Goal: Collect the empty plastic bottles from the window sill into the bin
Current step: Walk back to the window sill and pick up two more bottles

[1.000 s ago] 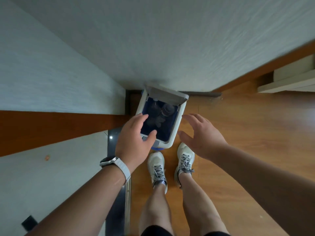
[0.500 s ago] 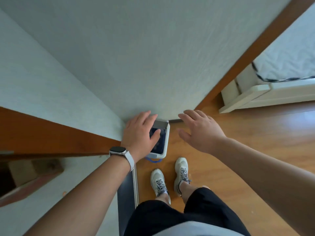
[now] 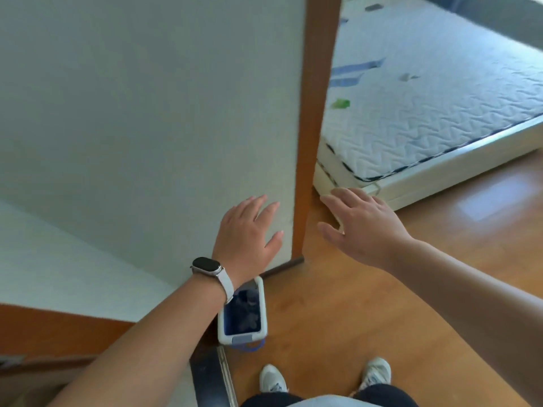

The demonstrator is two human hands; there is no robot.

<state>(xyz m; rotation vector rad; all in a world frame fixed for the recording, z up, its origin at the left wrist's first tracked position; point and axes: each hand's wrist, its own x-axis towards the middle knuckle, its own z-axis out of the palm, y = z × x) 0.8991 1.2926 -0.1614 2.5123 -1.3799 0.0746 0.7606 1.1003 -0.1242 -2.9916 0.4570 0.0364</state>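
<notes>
Two hands raised, both empty. Left hand, watch at wrist, held flat before wall, fingers straight and loosely spread, gripping nothing. Right hand to the right of wooden post, fingers likewise extended, nothing held.

Bin on floor, near and low, at foot of wall, just beyond and left of shoes. Top open, interior dark. Dim shapes inside, probably bottles, too blurred to count. No sill and no loose bottle in view. Bed far right, with a few small items of unclear kind.

Judged stage: either a further trip to the sill pending, or task finished. Not decidable from this view.

Risks, as judged:
- Bin close to feet, so liable to be kicked or tipped on a turn, spilling light empties across smooth floor.
- Open top directly under left forearm, so liable to be knocked by a lowered arm.
- Remaining bottles easily missed with sill out of sight.
- Empties light and round, so apt to slip or roll if gathered several at once.
</notes>
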